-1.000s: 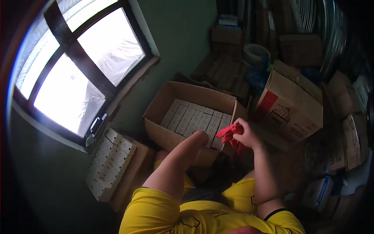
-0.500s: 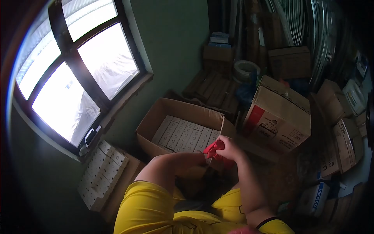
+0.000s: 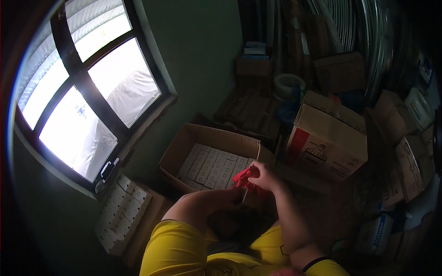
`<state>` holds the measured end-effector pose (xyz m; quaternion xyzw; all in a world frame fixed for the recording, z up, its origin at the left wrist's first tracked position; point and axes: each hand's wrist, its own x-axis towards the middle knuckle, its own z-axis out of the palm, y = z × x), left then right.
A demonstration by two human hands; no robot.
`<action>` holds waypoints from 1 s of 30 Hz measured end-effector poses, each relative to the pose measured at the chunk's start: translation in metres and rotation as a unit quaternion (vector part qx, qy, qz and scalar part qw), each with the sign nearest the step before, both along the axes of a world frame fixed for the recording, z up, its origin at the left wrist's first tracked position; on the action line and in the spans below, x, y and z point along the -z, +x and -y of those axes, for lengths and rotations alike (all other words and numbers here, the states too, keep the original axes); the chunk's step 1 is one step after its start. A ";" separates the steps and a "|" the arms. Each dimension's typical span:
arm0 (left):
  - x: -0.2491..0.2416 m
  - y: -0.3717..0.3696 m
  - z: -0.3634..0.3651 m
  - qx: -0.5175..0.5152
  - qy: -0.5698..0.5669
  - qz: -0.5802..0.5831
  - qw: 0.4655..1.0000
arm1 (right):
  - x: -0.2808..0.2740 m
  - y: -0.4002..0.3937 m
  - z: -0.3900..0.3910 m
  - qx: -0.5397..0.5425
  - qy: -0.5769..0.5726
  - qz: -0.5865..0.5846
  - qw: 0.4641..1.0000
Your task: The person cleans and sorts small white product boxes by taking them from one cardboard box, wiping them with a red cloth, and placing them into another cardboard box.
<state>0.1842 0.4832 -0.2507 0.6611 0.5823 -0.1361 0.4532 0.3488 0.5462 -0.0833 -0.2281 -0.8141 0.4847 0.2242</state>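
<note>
A red cloth-like item [image 3: 247,175] is between my two hands, over the right front edge of an open cardboard box [image 3: 225,133]. The fingers of my right hand [image 3: 262,177] are closed on it from the right. My left hand [image 3: 235,194] reaches to its lower left; its fingers are dark and mostly hidden. Inside the box lie rows of small white boxes [image 3: 216,166], each marked with a circle.
A closed carton [image 3: 329,138] with a bulb drawing stands right of the open box. White perforated blocks [image 3: 122,214] lie at the left below the window [image 3: 92,78]. A white roll [image 3: 289,85] and flattened cartons [image 3: 405,170] are farther off.
My hands and the red item have shifted slightly to the left. The view has tilted a little, and the room looks darker.
</note>
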 end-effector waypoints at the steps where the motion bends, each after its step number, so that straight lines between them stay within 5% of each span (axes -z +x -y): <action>1: -0.001 0.000 0.001 0.004 0.007 -0.001 1.000 | -0.003 0.002 0.002 0.004 0.003 -0.001 1.000; 14: -0.020 -0.025 -0.002 0.058 0.164 -0.054 0.983 | 0.011 0.036 -0.005 0.062 -0.002 -0.057 0.996; 18: -0.024 -0.038 -0.005 0.172 0.298 -0.054 0.938 | 0.006 0.048 -0.011 0.115 0.040 -0.029 0.992; 19: -0.009 -0.053 -0.019 0.170 0.247 -0.063 0.952 | 0.009 0.049 -0.013 0.124 0.033 -0.060 0.990; 21: -0.024 -0.067 -0.009 0.103 0.258 0.005 0.960 | 0.012 0.051 -0.020 0.151 0.031 -0.115 0.981; 26: -0.172 -0.079 0.052 -0.189 0.365 0.138 0.901 | 0.007 0.054 -0.036 0.188 -0.214 -0.261 0.922; 28: -0.207 -0.087 0.081 -0.268 0.383 0.207 0.860 | 0.001 0.054 -0.034 0.103 -0.470 -0.382 0.789; 30: -0.227 -0.089 0.109 -0.343 0.393 0.330 0.787 | -0.005 0.041 -0.030 0.013 -0.480 -0.447 0.755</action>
